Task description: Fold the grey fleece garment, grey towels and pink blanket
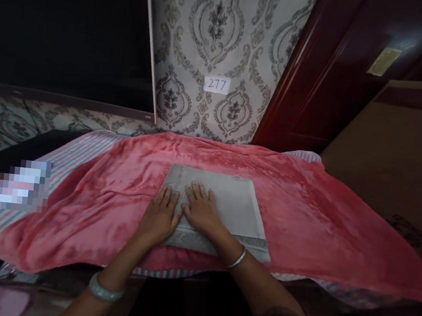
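Observation:
A flat grey rectangular thing (236,206), which looks like a folded fabric piece or storage box, lies on a pink plush blanket (302,223). Along its near edge runs a darker grey strip. My left hand (159,217) rests over its left edge, fingers stretched out and pointing away from me. Palm down on its top, left of the middle, lies my right hand (201,210) with the fingers spread. Neither hand grips anything. What is under the palms is hidden.
Beneath the blanket shows a striped cloth (79,156). A blurred-out item (19,185) lies at the left. Behind are a dark television (66,32) and a patterned wall with a paper label (216,84) reading 277. A large cardboard box (396,152) stands at the right.

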A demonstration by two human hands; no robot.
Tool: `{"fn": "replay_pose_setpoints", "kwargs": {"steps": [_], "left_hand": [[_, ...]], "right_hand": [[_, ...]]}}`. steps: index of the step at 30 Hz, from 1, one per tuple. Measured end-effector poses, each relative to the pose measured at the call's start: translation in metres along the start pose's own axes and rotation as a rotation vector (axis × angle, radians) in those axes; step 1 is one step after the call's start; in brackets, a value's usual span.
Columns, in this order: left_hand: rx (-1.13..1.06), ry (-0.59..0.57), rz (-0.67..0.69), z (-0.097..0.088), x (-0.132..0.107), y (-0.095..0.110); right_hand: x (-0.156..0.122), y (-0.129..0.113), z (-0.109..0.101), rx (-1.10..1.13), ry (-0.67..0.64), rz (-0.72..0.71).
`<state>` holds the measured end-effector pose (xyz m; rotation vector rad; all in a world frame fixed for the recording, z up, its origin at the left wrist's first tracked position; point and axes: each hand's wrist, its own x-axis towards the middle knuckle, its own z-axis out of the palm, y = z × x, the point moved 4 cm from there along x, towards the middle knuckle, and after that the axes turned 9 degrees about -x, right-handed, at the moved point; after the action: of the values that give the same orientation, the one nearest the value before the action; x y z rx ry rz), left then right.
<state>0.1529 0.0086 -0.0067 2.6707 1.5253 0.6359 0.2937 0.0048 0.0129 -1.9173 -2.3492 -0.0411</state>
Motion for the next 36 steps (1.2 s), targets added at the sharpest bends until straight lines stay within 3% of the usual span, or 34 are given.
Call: {"fn": "replay_pose_setpoints", "kwargs": {"steps": [5, 12, 18, 21, 23, 27, 31, 33, 36], "left_hand": [[-0.014, -0.044, -0.002, -0.004, 0.003, 0.002], [-0.039, -0.089, -0.035, -0.006, 0.004, 0.006], [-0.056, -0.084, -0.023, -0.006, 0.007, 0.004], [-0.070, -0.096, -0.016, -0.014, 0.008, 0.006], [-0.066, -0.084, -0.009, -0.022, 0.005, 0.012], [-0.050, -0.050, 0.117, -0.030, -0.014, 0.039], [-0.033, -0.116, 0.226, -0.014, -0.040, 0.056], [-0.029, -0.102, 0.247, -0.007, -0.048, 0.055], [-0.057, -0.063, 0.275, -0.004, -0.053, 0.050]], "right_hand": [[-0.020, 0.040, 0.000, -0.049, -0.049, 0.027], [-0.084, 0.110, 0.004, -0.160, -0.058, 0.268], [-0.131, 0.133, 0.006, -0.139, -0.035, 0.394], [-0.141, 0.129, 0.000, -0.106, -0.011, 0.423], [-0.138, 0.112, -0.008, -0.083, 0.064, 0.394], [-0.117, 0.046, -0.017, -0.027, 0.157, 0.159], [-0.106, -0.001, -0.003, -0.002, 0.098, -0.005], [-0.113, -0.001, 0.005, -0.013, 0.106, -0.024], [-0.132, 0.022, 0.013, -0.043, 0.159, 0.034]]}}
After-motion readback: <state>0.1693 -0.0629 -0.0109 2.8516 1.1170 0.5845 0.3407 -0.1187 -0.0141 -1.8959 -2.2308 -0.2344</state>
